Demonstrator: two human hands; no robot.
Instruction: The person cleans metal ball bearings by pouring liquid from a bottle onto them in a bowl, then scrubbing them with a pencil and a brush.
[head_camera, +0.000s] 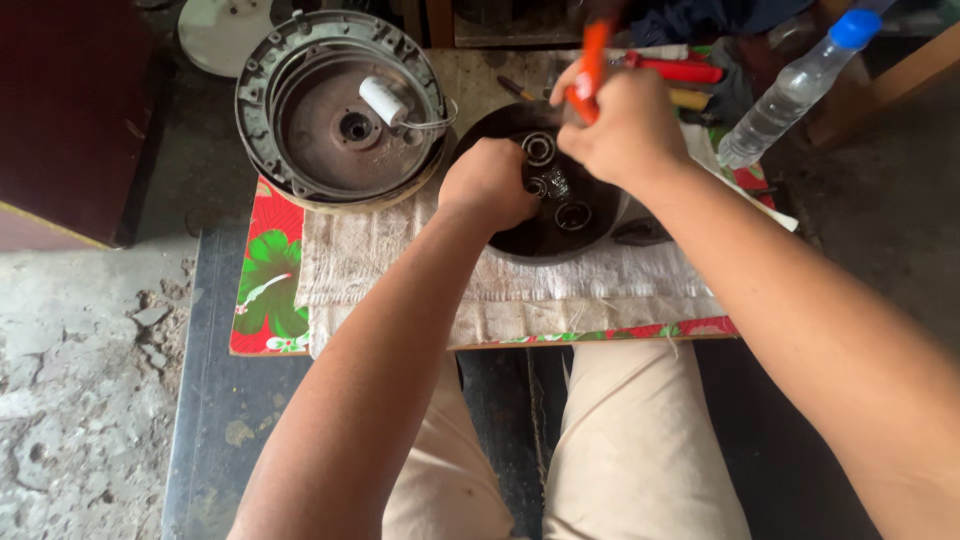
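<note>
Here, well to the left of my hands, a round grey motor housing (340, 110) lies open side up on the pale cloth (400, 270), a small white cylinder (383, 101) resting inside it. My left hand (488, 183) is closed into a fist, pressing down on the near-left rim of the dark round bowl-shaped part (560, 205); whether it pinches anything I cannot tell. Steel bearing rings (539, 148) sit in that part, just between my hands. My right hand (622, 125) is clenched around an orange-handled tool (591, 65), held upright above the part's far side. Beyond it, further right, lies a clear plastic bottle (790, 95).
</note>
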